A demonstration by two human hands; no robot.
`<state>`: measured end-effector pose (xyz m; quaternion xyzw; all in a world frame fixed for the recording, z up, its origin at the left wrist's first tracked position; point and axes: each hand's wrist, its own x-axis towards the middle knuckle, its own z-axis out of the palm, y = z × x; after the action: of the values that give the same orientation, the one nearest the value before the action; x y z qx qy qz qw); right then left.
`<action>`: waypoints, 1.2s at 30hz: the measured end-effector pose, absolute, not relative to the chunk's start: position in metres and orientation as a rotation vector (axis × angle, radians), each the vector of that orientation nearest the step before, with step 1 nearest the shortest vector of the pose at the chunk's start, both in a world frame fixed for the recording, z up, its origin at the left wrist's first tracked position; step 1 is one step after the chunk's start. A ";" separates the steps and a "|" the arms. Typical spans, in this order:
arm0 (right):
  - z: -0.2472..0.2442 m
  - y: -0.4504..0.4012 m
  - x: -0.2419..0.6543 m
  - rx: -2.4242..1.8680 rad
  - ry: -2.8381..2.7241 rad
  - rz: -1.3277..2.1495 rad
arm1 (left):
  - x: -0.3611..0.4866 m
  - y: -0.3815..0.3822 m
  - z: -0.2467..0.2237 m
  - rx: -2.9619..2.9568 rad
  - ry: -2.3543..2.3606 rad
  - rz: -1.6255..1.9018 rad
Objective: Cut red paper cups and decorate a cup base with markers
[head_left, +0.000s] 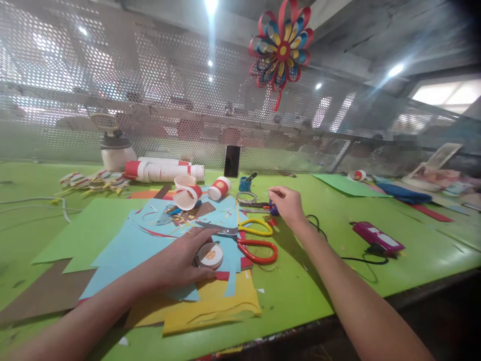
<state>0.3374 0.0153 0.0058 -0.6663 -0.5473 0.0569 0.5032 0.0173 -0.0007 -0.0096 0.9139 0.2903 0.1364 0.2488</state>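
Observation:
My left hand (pixel 191 255) lies low over the coloured paper, thumb and fingers around a small white paper cup piece (pixel 210 255) with an orange print on its round end. Large scissors with a red handle loop (pixel 259 259) and a yellow handle loop (pixel 257 220) lie beside it, blades toward my left fingers. My right hand (pixel 287 203) is farther right, fingers bent together; whether they pinch anything is too small to see. Just below its fingertips is a dark blue tool handle (pixel 274 207), partly hidden by the hand. A roll of clear tape (pixel 246 198) stands near.
Two cut paper cups (pixel 187 196) and a red-and-white paper cup (pixel 219 188) stand behind blue sheets (pixel 124 245) with scraps. Behind them are a blue jar (pixel 245 184), a phone (pixel 232 161) and white rolled tubes (pixel 173 172). A purple device (pixel 378 237) with a cord lies right.

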 end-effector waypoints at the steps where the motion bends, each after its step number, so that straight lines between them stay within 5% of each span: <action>1: 0.005 0.015 0.337 -1.612 -1.335 0.141 | 0.018 -0.001 -0.010 2.490 0.791 0.374; 36: -0.001 0.017 0.336 -1.774 -1.646 0.089 | 0.014 -0.003 -0.008 2.460 0.790 0.391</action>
<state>0.3360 0.0170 -0.0010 -0.6857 -0.6361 0.0344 0.3521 0.0141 -0.0030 -0.0076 0.9088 0.2917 0.1445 0.2610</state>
